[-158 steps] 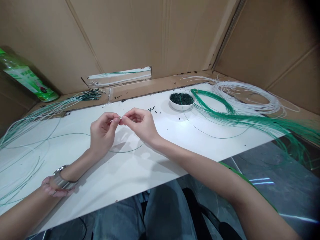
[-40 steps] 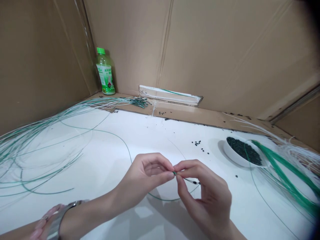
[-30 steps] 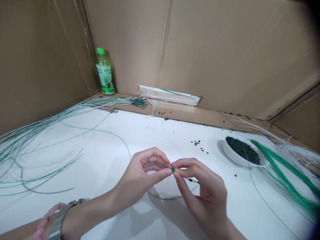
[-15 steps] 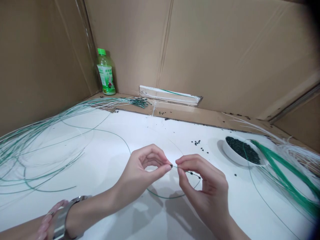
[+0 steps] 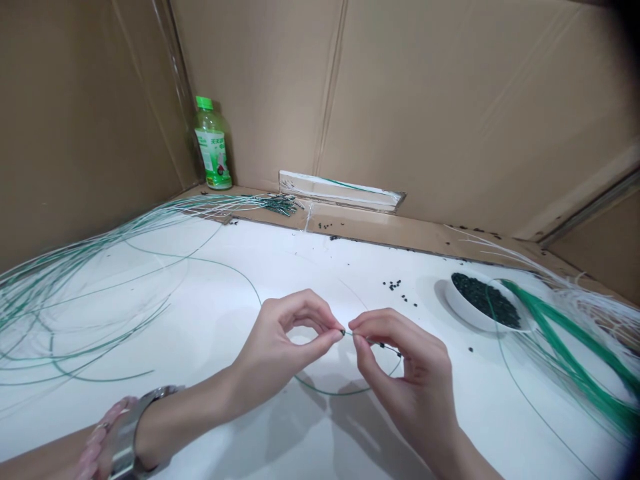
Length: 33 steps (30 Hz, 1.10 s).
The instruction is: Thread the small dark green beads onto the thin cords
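Near the middle of the white table, my left hand [image 5: 295, 333] pinches a small dark bead [image 5: 343, 332] between thumb and forefinger. Just to its right, my right hand [image 5: 407, 373] pinches a thin green cord [image 5: 333, 393], and a short piece of cord shows between the two hands. Several dark beads sit on the cord behind my right fingers. The cord loops below the hands. A white bowl [image 5: 457, 310] of dark beads stands to the right of my right hand.
Green and white cords [image 5: 100, 240] spread over the left side. A green cord bundle [image 5: 565, 340] lies at the right. Loose beads [image 5: 395, 285] are scattered behind my right hand. A green bottle [image 5: 213, 150] stands by the cardboard wall [image 5: 425, 100].
My right hand has shifted slightly left, nearer to my left hand. My left hand has barely moved and still pinches the bead.
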Available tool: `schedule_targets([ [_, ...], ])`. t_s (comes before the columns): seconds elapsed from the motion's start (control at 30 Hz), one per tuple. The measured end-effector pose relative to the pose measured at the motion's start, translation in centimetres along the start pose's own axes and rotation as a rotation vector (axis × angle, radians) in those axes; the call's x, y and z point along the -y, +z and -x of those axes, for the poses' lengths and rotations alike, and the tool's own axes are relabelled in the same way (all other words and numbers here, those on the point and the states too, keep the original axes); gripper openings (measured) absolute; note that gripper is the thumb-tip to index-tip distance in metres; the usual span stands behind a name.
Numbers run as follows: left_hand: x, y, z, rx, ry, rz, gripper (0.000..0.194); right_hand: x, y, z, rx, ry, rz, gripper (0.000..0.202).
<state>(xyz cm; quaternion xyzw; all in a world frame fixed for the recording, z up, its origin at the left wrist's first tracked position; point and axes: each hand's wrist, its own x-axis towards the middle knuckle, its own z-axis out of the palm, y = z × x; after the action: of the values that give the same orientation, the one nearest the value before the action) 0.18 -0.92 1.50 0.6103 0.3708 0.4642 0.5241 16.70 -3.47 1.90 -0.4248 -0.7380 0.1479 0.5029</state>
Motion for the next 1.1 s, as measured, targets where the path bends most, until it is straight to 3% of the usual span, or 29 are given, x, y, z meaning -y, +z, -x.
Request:
schedule_targets([
  [0.87,0.08,-0.4,-0.16,0.069,0.15,-0.242,0.005,-0.02,-0.2,0.17,0.073,-0.111,0.119,0.014],
  [1.1,0.53,-0.53,-0.17,0.081,0.291,-0.395,0.007,-0.24,-0.01,0.28,0.07,-0.159,0.129,0.015],
])
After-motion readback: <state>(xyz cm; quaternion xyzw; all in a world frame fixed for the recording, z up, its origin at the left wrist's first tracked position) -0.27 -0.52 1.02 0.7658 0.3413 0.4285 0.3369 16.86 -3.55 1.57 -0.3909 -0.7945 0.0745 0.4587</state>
